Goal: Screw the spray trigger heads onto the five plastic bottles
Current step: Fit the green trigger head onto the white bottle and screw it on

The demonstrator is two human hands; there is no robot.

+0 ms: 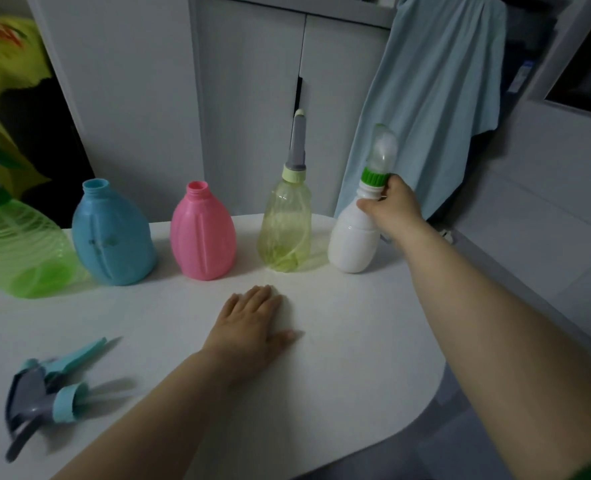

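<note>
Nearest, at eight o'clock on the white bench (339, 341), lie the loose spray trigger heads (44, 396). They are blurred, but there look to be two, one grey with a teal screw collar and one pale teal. At the middle the left grip (256, 323) rests flat with fingers straight, holding nothing. Beyond it five plastic bottles stand in a row from ten o'clock to two. A translucent green bottle (17, 247) has a head fitted. An opaque blue bottle (112, 237) and an opaque pink bottle (202, 237) have bare threaded necks. A yellowish clear bottle (287, 230) carries a grey head. A white bottle (353, 240) carries a clear head with a green collar, and the right grip (389, 202) curls round its neck. That makes three capped and two open. The bottles look empty, light and easily tipped, so it is best to steady the body and turn the ribbed collar, not the trigger.
</note>
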